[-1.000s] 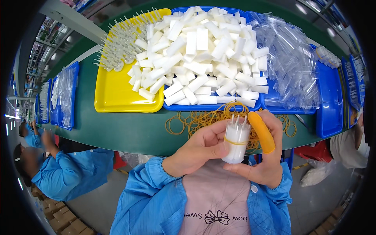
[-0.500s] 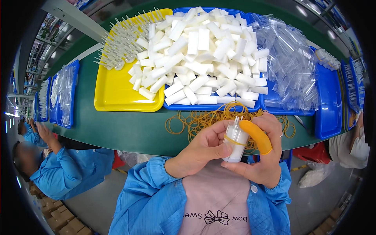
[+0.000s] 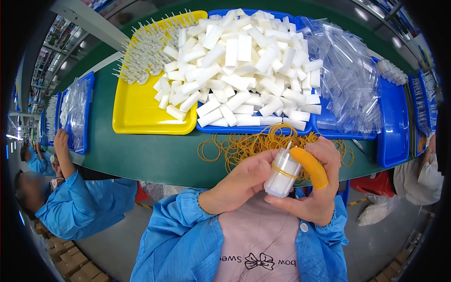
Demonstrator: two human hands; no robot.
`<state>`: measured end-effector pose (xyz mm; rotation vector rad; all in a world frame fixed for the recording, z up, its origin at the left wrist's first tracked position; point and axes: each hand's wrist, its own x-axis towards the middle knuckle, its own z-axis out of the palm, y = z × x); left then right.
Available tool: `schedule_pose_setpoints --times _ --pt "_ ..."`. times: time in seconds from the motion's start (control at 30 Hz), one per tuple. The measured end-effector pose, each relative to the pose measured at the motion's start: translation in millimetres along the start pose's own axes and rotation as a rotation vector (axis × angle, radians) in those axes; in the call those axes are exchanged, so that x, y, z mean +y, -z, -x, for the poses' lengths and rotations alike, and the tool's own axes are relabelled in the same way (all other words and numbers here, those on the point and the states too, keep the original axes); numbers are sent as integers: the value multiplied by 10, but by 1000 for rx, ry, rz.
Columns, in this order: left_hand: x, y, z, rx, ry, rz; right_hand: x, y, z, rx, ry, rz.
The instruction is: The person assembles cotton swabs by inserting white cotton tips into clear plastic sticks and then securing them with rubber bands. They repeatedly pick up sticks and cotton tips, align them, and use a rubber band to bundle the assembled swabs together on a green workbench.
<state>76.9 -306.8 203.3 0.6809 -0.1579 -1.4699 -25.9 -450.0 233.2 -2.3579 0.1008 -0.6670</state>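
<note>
Above the front edge of the table, my right hand (image 3: 317,181) holds a banded bundle (image 3: 283,175) of clear plastic pieces around a white foam block. The bundle is slightly tilted, with a thin white pin sticking up from its top. An orange finger cot covers my right index finger, which presses on the top end while the thumb supports the bottom. A yellow rubber band circles the middle. My left hand (image 3: 239,183) closes on the bundle's left side, its fingers partly hidden behind it. Loose rubber bands (image 3: 239,149) lie heaped just beyond my hands.
A yellow tray (image 3: 150,117) carries white pinned parts and foam blocks. Beside it, a blue tray (image 3: 256,129) is piled with white foam blocks (image 3: 244,82). Clear plastic pieces (image 3: 345,75) fill another blue tray. At left, a co-worker in blue (image 3: 89,197) reaches toward trays (image 3: 84,113).
The bundle has turned slightly in my hands, and my left thumb has moved off its front face to the side. The co-worker's hand at left has moved toward the trays.
</note>
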Motion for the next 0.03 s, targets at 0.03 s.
schedule_pose_setpoints --times 0.03 --pt "51 -16 14 -21 55 61 -6 5 -4 9 -31 -44"
